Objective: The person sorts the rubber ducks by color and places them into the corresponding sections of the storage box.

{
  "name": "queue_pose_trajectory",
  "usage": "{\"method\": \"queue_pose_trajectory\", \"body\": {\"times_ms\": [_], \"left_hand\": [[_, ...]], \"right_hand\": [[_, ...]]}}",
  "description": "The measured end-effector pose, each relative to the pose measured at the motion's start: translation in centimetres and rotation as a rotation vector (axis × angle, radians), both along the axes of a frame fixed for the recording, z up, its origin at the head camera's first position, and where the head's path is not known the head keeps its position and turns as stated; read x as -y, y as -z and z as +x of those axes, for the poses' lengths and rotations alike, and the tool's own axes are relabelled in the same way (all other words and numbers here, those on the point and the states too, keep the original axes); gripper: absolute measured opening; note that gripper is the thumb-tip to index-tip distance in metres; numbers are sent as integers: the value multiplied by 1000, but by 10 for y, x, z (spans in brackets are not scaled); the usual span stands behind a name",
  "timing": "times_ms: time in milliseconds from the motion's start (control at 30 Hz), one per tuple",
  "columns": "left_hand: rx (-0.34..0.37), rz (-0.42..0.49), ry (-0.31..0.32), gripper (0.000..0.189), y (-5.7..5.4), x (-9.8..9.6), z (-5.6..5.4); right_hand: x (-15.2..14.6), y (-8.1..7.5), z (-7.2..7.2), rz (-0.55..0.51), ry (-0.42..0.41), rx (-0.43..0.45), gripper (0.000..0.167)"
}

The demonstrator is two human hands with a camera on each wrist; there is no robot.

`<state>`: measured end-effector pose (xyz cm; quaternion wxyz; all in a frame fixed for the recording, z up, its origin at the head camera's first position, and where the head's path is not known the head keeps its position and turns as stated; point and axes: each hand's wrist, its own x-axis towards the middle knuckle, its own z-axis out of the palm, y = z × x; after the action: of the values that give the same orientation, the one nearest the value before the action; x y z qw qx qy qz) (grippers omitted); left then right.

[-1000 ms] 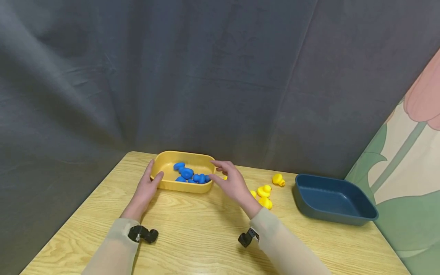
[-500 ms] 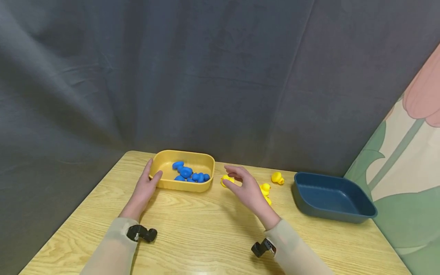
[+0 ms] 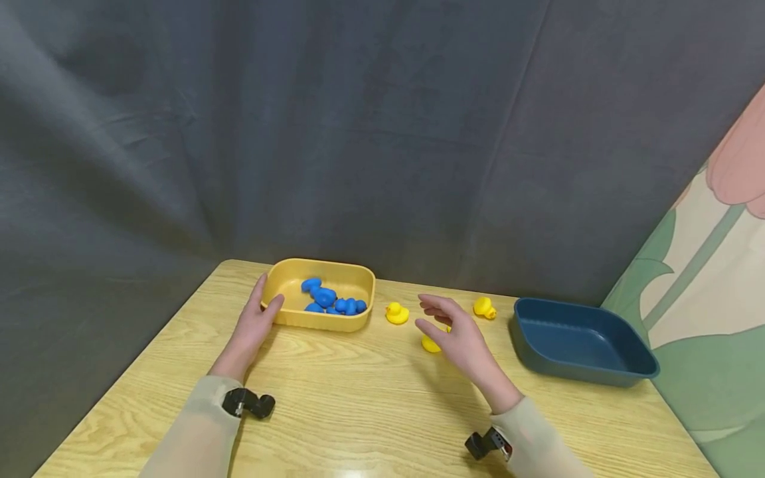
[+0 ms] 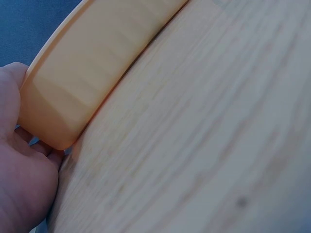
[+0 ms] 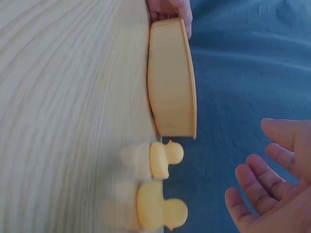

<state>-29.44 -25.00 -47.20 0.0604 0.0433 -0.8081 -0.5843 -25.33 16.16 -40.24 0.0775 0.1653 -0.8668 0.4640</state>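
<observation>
Behind the yellow bin (image 3: 317, 322), a dark curtain (image 3: 382, 133) is hung; under it, a wood-grain table (image 3: 335, 411) is seen, w/ flower-print cloth (image 3: 711, 318) far R. Bin's L end is gripped by L hand (image 3: 254, 322), thumb at front rim, fingers along end wall. R of bin, R hand (image 3: 457, 335) is held above table, palm turned binward, grip wide, thumb & fingers apart. Bin's long axis is set approx. side to side; blue ducks (image 3: 324, 296) are contained. Just R of bin, an upright yellow duck (image 3: 397, 314) is pointed binward; farther R, a second duck (image 3: 430, 344), part hidden by R hand, is faced away; beyond, third duck (image 3: 483, 307), then navy bin (image 3: 580, 373).
</observation>
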Motion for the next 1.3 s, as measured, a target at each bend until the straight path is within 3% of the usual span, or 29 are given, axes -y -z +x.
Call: {"method": "queue_pose_trajectory", "body": {"times_ms": [633,800,1300], "left_hand": [[-4,-10,-1,82,2,1,-3],[1,-13,-9,83,2,1,-3],[-8,-4,8,82,2,2,-3]], "right_hand": [[-52,6,6,50,22,-19,54],[-61,8,8,111,33,-51,53],[-77,16,13,144,28,-52,50]]}}
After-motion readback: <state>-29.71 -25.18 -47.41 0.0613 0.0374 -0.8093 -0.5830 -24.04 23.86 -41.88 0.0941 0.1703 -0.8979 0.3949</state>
